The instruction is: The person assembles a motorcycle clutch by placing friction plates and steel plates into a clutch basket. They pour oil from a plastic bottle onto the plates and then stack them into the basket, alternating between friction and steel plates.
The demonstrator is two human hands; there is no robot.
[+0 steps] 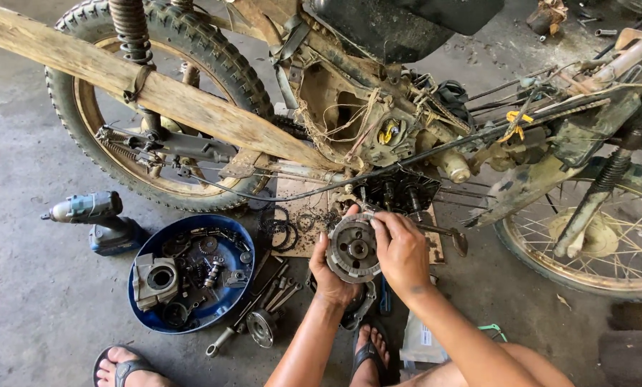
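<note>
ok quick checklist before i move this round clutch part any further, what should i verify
1. Both hands on the part: ok. The left hand cups the round clutch part from below and the right hand covers its right side.
2. Grip firm enough: cannot tell, fingertips are partly hidden.
3. Open engine side free of obstruction: not ok, a cable runs across just above it.
4. Loose parts kept together: ok, many sit in the blue tray.
5. Floor under the hands: not ok, tools and a small gear lie near the sandalled foot.
6. Impact driver out of the way: ok, it stands left of the tray.
</note>
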